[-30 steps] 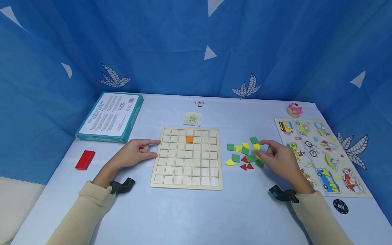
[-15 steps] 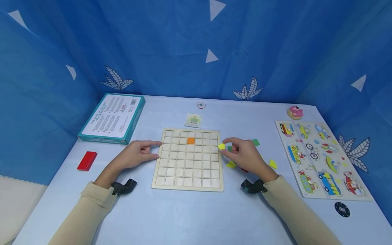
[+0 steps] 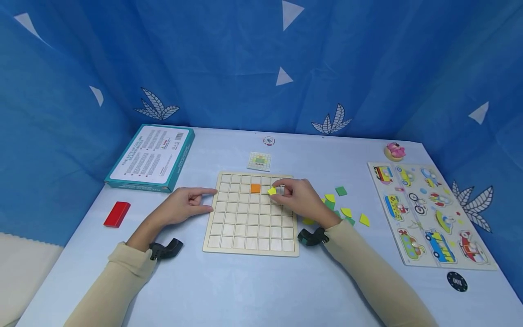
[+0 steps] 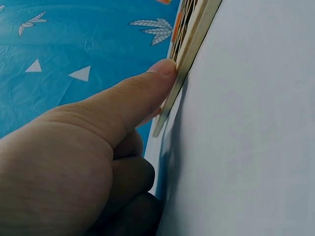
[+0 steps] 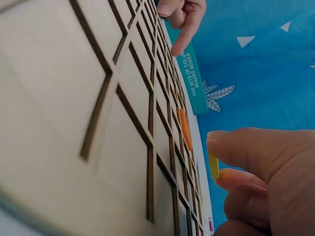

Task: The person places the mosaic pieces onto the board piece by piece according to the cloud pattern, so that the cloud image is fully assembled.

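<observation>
In the head view, a pale wooden grid board point(image 3: 249, 252) lies on the table, an orange square tile point(image 3: 255, 188) in one of its upper cells. My left hand point(image 3: 182, 205) touches the board's left edge with a straight thumb and index finger, the other fingers folded in. The left wrist view has that thumb point(image 4: 160, 69) right at the edge. Between thumb and index finger my right hand point(image 3: 301, 197) pinches a yellow quarter-circle tile point(image 3: 271, 191). It is over the board, just right of the orange tile. From the right wrist, the yellow tile point(image 5: 213, 164) shows edge-on.
Right of the board, green tiles point(image 3: 341, 190) and yellow tiles point(image 3: 364, 220) lie loose, partly behind my right wrist. A small pattern card point(image 3: 259, 161) lies beyond the board. A teal box point(image 3: 151, 156) and red block point(image 3: 117, 214) stand left; a vehicle puzzle point(image 3: 429, 213) lies right.
My right hand has moved left from the loose tiles, picking up a yellow tile and bringing it over the board. The left hand stays at the board's edge.
</observation>
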A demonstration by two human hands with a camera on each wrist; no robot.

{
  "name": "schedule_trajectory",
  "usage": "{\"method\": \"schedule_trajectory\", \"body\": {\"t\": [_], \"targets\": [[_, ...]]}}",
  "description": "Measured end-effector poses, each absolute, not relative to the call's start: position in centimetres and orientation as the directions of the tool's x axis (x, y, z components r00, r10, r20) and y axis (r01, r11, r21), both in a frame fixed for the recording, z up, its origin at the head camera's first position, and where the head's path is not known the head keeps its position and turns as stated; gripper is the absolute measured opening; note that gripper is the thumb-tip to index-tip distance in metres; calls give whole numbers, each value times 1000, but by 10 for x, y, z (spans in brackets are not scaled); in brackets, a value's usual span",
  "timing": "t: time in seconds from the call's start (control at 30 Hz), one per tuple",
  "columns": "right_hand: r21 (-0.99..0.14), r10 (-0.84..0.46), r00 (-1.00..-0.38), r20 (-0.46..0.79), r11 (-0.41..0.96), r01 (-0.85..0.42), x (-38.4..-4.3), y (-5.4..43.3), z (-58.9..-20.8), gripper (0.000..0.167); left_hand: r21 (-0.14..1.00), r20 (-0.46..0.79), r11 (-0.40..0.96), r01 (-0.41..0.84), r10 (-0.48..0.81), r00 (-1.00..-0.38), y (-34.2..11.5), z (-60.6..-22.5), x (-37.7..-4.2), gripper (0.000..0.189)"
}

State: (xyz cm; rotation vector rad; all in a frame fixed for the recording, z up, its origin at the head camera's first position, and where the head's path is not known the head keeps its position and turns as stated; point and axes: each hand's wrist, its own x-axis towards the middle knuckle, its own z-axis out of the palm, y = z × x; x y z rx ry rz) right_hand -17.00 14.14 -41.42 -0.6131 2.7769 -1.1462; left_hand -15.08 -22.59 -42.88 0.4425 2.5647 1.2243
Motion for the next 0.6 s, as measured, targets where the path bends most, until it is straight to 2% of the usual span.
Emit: {"method": "schedule_trajectory", "body": {"t": [0.6], "targets": [[-658,-467,-883,51,649,-382,-189,129,-422,29,773,-127,620,134,358,-925,-226,-430,-152,53]]}}
